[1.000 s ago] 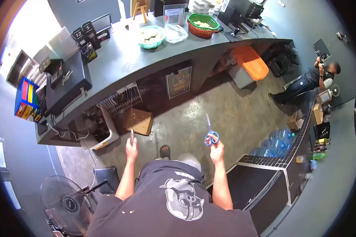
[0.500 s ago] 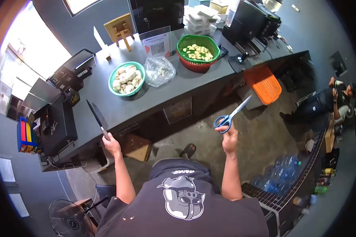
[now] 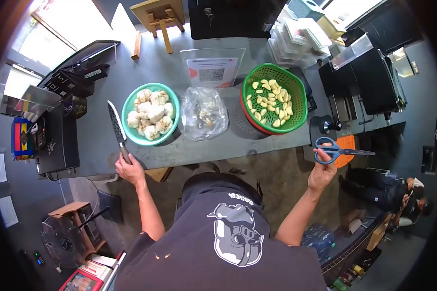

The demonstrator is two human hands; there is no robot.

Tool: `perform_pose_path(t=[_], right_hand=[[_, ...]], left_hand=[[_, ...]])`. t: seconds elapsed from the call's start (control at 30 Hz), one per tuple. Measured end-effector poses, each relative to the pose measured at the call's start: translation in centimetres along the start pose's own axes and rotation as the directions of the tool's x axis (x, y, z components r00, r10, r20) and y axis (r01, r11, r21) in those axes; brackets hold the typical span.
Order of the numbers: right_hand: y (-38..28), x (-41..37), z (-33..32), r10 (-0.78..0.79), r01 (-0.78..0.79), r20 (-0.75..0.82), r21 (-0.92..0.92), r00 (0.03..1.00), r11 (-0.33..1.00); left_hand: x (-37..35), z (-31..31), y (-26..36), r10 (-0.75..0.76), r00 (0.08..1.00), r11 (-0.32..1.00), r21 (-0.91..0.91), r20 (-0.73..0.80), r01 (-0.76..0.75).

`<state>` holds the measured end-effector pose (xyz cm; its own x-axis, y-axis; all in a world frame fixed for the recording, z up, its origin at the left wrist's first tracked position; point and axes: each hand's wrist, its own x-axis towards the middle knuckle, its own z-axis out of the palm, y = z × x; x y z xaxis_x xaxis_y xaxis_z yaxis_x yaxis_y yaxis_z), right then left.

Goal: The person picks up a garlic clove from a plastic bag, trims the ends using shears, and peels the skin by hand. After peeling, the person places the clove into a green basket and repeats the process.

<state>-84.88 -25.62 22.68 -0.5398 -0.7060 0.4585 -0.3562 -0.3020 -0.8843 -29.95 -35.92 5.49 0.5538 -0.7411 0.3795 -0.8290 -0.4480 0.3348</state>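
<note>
My left hand is closed around the handle of a kitchen knife, whose blade points away over the counter, beside a teal bowl of whole garlic bulbs. In my right hand is a pair of scissors with blue handles; the blades point right, past the counter's front edge. A clear plastic bag with scraps inside lies right of the bowl. Farther right, peeled garlic cloves lie in a green basket nested in a red one.
The dark counter spans the view in front of me. A QR-code stand, stacked plastic containers and a black machine stand along it. Another person is at the far right. A fan stands lower left.
I am closer to the counter, and the bowl, bag and baskets appear larger. My right hand has shifted right, and the scissors have turned from pointing up-right to pointing right.
</note>
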Motion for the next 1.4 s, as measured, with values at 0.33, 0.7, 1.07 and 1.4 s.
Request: perform_pose_path(t=[0.33, 0.7, 1.07, 1.4], right_hand=[[1.3, 12.0, 4.6, 0.119, 0.005, 0.617, -0.196, 0.778, 0.981], [2.5, 12.1, 9.6, -0.057, -0.033, 0.98, 0.065, 0.192, 0.997], [2.9, 11.4, 8.8, 0.128, -0.453, 0.888, 0.098, 0.441, 0.886], [3.6, 11.7, 7.1, 0.373, -0.517, 0.522, 0.158, 0.767, 0.841]], left_hand=[[-0.9, -7.5, 9.1, -0.123, 0.88, 0.969, -0.247, -0.458, 0.007], [-12.6, -14.7, 34.2, 0.627, 0.553, 0.493, -0.829, 0.549, 0.264], [-13.6, -14.7, 37.1, 0.666, 0.655, 0.493, -0.869, 0.358, -0.026], [-3.0, -8.3, 31.2, 0.411, 0.825, 0.776, -0.624, 0.389, -0.093]])
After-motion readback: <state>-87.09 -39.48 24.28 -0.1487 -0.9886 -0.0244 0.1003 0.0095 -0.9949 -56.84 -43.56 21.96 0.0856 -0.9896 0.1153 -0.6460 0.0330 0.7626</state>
